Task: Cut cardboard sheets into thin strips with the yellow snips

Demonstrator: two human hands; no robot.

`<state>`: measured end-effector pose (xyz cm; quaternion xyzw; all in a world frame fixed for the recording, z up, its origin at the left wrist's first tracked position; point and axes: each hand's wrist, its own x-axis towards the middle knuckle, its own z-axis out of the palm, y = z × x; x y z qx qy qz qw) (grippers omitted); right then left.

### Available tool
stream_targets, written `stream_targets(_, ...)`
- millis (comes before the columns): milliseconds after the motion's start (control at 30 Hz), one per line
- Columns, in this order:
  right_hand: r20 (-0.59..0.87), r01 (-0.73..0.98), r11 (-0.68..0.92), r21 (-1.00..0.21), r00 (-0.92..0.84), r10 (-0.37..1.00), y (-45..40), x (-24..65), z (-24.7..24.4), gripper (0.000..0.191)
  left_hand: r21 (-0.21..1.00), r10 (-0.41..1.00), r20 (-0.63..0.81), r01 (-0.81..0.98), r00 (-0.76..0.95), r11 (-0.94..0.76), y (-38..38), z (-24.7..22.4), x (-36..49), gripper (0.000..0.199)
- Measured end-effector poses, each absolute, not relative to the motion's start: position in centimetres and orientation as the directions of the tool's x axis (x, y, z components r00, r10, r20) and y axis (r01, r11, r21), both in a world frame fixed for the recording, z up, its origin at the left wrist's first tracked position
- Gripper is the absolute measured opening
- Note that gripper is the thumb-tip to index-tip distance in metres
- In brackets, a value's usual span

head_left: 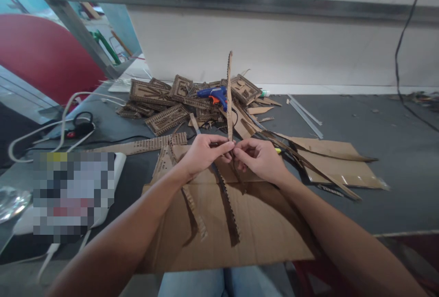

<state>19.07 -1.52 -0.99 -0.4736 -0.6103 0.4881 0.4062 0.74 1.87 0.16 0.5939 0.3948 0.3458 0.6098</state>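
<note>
My left hand (211, 153) and my right hand (255, 156) meet over a large cardboard sheet (267, 224). Between their fingertips a narrow cardboard strip (230, 114) with a corrugated edge stands upright, its lower end hanging below the fingers. Both hands are closed in a pinch on it. Other corrugated strips lie on the sheet: a dark one (229, 210) under my hands and a lighter curled one (194, 210) to the left.
Behind my hands, a blue hot glue gun (214, 94) rests on a heap of cardboard panels (168, 118). Clear glue sticks (306, 116) and a flat cardboard piece (336, 159) lie right. White cables (63, 123) and a blurred white device (118, 173) are left.
</note>
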Motion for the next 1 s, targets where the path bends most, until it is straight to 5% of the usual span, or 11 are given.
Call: stream_targets(1000,0.053,0.265,0.105,-0.958,-0.198,0.979,-1.84,18.78,-0.55,0.018,0.997,0.902,-0.069,0.059,0.427,0.049,1.7,-0.12,1.13,0.034)
